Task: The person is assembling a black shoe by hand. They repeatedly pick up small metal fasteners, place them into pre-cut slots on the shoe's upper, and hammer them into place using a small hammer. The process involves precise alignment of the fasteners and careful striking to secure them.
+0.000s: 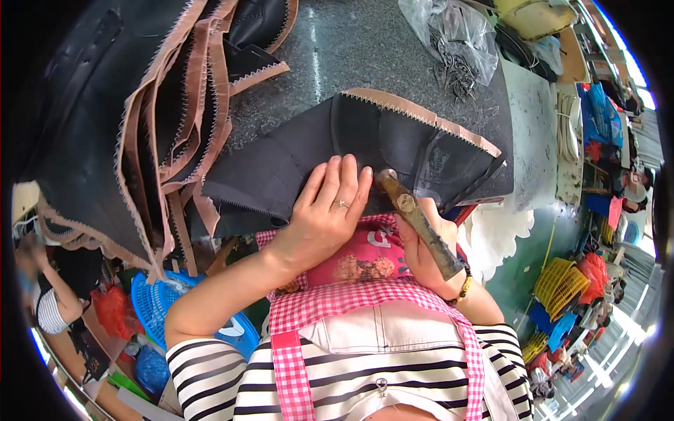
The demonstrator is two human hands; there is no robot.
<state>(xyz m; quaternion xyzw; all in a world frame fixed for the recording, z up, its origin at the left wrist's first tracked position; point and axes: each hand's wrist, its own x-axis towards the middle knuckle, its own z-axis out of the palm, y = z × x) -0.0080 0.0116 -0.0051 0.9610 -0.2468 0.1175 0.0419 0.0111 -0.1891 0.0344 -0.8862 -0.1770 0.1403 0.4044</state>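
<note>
A black leather piece [281, 165] with a tan strip zigzag-stitched along its far edge lies over the near edge of the dark worktop. My left hand [331, 203] rests on it, palm down, fingers stretched out close together, with a ring on one finger. Just to the right, my right hand [428, 249] is closed on a hammer [420, 221]. The hammer's long worn metal head slants over the piece, one end close to my left fingertips. The head hides most of the handle and part of my right fingers. I cannot tell whether it touches the leather.
More black pieces with tan zigzag-stitched edges [77, 119] are heaped at the left of the speckled worktop [351, 49]. A clear plastic bag [467, 35] with dark metal parts sits at the far right. A blue basket [246, 330] stands below left. Another person's arm [63, 288] shows at far left.
</note>
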